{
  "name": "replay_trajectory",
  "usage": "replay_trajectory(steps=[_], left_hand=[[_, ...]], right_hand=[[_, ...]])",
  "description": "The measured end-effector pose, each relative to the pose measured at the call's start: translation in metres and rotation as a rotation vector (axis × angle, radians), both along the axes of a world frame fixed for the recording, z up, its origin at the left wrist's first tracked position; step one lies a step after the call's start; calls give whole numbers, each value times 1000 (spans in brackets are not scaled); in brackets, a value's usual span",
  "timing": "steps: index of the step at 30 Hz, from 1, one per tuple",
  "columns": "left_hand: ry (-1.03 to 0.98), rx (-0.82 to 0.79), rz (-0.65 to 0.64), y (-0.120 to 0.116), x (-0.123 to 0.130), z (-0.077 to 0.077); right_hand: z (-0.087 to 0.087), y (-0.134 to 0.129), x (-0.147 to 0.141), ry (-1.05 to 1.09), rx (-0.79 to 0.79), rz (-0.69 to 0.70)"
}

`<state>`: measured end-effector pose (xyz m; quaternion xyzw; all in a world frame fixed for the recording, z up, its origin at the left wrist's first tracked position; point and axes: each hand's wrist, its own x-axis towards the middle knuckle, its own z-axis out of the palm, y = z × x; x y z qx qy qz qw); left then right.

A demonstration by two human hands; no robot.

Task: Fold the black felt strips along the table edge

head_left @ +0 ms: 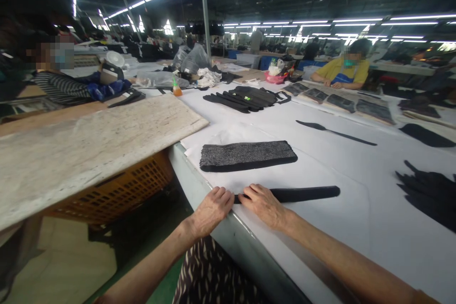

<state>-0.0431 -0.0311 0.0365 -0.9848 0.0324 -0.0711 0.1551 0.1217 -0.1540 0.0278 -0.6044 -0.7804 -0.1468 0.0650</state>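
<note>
Both my hands are at the near edge of the white-covered table, on a long black fabric strip. My left hand is closed round the strip's left end, right at the table edge. Close beside it, my right hand pinches the strip with bent fingers, palm down. The rest of the strip lies flat to the right. Just beyond my hands lies a stack of grey ribbed pieces with a black lower edge.
Black pieces lie piled farther back, with a thin black strip and dark pieces to the right. A pale board is at left, above an orange crate. Two people sit across, left and right.
</note>
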Motion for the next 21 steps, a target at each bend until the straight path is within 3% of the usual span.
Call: replay_trajectory(steps=[8, 21], left_hand=[[-87, -123, 0, 7, -19, -11], [-567, -746, 246, 6, -32, -34]], right_hand=[[-2, -2, 1, 38, -5, 2], [2, -7, 6, -27, -4, 48]])
